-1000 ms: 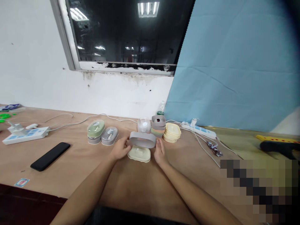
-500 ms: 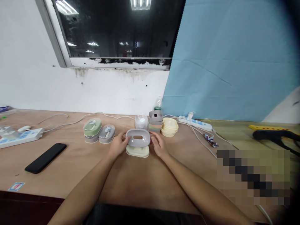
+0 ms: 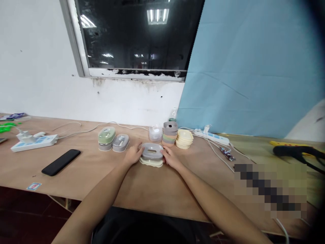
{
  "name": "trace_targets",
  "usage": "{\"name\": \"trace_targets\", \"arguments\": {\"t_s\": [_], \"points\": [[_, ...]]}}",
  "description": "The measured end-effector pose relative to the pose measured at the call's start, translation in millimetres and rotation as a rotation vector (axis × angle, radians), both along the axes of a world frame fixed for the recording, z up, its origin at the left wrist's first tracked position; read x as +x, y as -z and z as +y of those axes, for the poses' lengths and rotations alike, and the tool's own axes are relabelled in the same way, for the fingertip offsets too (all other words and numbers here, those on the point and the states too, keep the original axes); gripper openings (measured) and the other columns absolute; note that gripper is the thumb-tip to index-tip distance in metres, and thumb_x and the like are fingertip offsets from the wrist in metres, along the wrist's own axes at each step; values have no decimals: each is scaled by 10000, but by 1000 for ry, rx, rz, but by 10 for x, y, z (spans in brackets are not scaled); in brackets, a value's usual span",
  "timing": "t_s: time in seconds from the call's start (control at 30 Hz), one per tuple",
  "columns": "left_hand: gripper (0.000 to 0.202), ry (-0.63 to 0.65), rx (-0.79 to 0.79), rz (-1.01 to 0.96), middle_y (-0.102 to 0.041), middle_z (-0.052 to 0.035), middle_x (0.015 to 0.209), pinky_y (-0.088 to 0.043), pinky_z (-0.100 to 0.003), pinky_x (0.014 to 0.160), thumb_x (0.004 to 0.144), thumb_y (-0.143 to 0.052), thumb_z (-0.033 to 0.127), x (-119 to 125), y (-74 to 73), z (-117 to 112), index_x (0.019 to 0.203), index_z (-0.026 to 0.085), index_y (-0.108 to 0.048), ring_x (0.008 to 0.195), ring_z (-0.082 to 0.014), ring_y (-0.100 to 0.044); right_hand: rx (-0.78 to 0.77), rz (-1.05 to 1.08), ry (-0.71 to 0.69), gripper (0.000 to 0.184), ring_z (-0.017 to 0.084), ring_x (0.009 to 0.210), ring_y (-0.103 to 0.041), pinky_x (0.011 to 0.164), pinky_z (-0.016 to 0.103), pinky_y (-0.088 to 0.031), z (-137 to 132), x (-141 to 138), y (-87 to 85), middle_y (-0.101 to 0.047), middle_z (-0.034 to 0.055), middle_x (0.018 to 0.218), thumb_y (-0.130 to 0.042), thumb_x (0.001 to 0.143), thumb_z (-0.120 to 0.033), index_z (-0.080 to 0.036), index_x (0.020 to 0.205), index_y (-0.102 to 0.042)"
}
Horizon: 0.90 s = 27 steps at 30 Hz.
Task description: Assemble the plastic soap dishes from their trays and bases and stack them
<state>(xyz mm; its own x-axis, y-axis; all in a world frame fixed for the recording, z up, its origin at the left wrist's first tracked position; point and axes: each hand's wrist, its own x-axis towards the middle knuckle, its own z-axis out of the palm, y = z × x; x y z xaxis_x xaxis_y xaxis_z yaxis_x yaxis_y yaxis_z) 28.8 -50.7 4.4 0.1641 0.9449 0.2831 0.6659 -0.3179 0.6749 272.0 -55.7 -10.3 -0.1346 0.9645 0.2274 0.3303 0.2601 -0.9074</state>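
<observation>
Mid-frame, your left hand [image 3: 132, 154] and right hand [image 3: 171, 159] clamp a grey oval plastic box [image 3: 152, 151] atop a cream one [image 3: 151, 163].

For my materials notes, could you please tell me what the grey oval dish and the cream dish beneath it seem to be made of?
The grey oval dish looks like moulded matt plastic: even colour, smooth rounded edges, no grain. The cream dish looks like similar plastic, with a faint sheen on its rim, though little shows.
</observation>
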Motion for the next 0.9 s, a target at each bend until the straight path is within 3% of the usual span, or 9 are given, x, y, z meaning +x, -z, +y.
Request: {"name": "trace_targets", "arguments": {"t_s": [0.07,0.17,0.33,0.47,0.57,0.7,0.9], "points": [[582,-7,-10,18,-664,-140,1165,-444,-381,931,909,-425,477,1,30,12,1388,147,-456,1075,-281,-617,-10,11,-12,323,116,393,-509,355,208,-353,30,14,28,-565,-41,528,-505,863,-413,-183,1074,-587],[542,32,10,26,-591,-145,1296,-406,-382,1000,913,-418,437,-2,40,14,1357,136,-492,1180,-280,-561,-28,15,-20,300,105,388,-499,348,195,-340,41,20,38,-567,-42,535,-521,853,-423,-181,1020,-583],[484,46,-9,71,-586,-125,1312,-407,-364,1006,909,-416,375,-17,-8,2,1318,145,-534,1183,-272,-563,-87,-65,-47,274,96,391,-488,359,185,-333,5,15,-4,-554,-47,520,-561,832,-449,-184,903,-565],[408,106,-24,202,-654,-79,1219,-444,-315,941,915,-382,338,-29,-32,1,1226,200,-608,1102,-239,-609,-91,-174,-68,331,101,426,-511,405,194,-354,3,32,-14,-572,-34,546,-567,825,-511,-181,853,-562],[392,132,-49,312,-691,-71,1131,-469,-300,870,927,-342,345,-29,-35,0,1137,215,-647,1023,-233,-638,0,-276,-57,348,117,495,-542,468,208,-367,25,50,1,-601,-17,594,-529,847,-523,-179,866,-581],[407,126,-51,349,-693,-79,1118,-475,-299,836,935,-309,359,-21,-39,5,1101,216,-652,1007,-235,-642,129,-426,-23,331,142,616,-566,550,228,-361,31,53,-11,-641,9,685,-508,861,-490,-177,834,-612],[397,36,-114,388,-711,-97,1048,-474,-298,815,916,-332,348,-2,-33,44,973,205,-698,972,-237,-652,151,-576,24,350,140,622,-545,552,238,-309,25,8,-49,-645,14,682,-485,872,-474,-175,755,-625]]}}
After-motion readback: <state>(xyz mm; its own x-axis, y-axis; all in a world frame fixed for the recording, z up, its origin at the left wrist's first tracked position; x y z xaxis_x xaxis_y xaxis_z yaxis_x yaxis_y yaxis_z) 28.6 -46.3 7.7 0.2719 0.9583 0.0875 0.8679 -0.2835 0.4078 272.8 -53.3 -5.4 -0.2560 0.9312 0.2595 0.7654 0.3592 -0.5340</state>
